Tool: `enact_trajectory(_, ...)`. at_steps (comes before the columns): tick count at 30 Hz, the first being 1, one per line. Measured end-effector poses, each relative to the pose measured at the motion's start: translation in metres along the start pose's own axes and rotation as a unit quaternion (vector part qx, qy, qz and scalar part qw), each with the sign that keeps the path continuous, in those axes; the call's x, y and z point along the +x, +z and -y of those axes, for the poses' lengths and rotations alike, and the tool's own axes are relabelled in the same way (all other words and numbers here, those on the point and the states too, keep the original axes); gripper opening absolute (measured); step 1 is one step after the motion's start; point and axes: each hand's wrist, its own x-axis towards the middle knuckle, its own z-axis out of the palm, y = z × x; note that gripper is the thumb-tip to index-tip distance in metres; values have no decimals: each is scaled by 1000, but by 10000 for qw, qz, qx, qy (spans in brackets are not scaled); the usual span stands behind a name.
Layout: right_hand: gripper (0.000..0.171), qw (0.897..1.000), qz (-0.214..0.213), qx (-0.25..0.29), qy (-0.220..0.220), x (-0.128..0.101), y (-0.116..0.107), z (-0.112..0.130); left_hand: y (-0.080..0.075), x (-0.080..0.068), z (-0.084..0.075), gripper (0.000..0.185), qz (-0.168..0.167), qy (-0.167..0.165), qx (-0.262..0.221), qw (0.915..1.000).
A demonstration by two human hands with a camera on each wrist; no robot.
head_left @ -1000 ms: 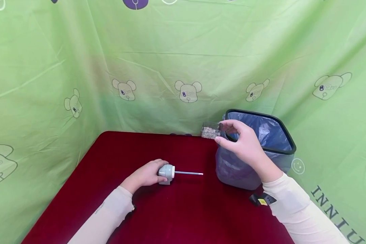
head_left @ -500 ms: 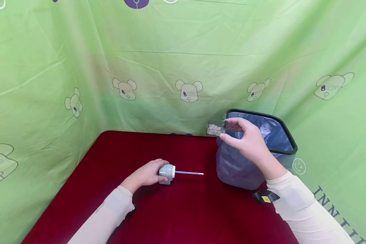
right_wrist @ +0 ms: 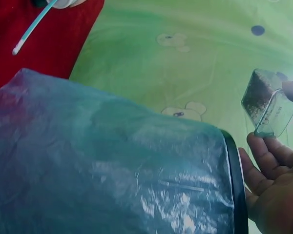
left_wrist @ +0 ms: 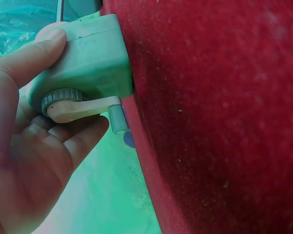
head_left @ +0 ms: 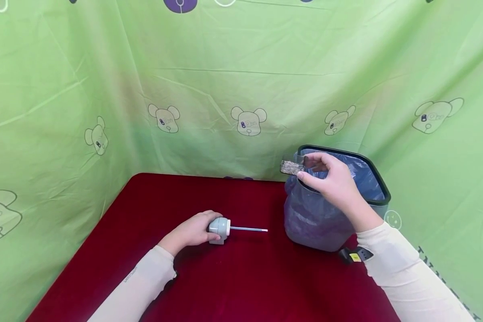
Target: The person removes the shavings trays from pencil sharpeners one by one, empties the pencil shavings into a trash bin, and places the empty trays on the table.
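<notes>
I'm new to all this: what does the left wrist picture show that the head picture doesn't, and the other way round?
Only the left wrist view shows the crank on the sharpener.

Only the head view shows the right hand, holding a clear box with greyish bits in it, and the cartoon faces on the green curtain.

Both share the left hand gripping the sharpener, at least part of the pencil and shiny bag, the red table and the curtain.
</notes>
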Motion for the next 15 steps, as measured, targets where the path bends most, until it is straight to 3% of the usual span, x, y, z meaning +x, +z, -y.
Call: enact_trajectory(15, 55, 9990, 2, -282, 340, 5, -14, -8, 2, 1, 3, 60, 12, 62, 31, 10000)
